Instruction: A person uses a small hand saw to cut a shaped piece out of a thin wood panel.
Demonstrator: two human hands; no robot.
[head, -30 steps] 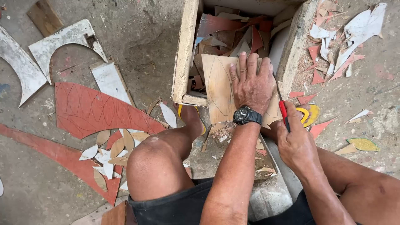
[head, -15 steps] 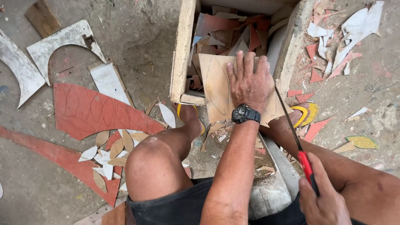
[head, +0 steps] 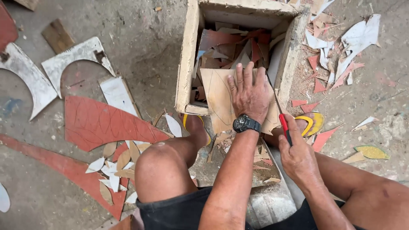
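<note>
Pressing flat, the left hand [head: 251,96] pins the tan tile [head: 217,98] on the box [head: 186,64] rim; the right hand [head: 298,155], back from behind, grips the red-handled cutter [head: 284,127] at the tile's edge again.

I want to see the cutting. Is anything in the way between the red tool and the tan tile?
Nothing visible. The right hand holds the red-handled cutter right at the edge of the tan tile. The left hand lies flat on the tile, beside the tool, not across its way.

One wooden box [head: 186,64], one red-handled cutter [head: 284,127], one wristwatch [head: 246,124], two hands
</note>
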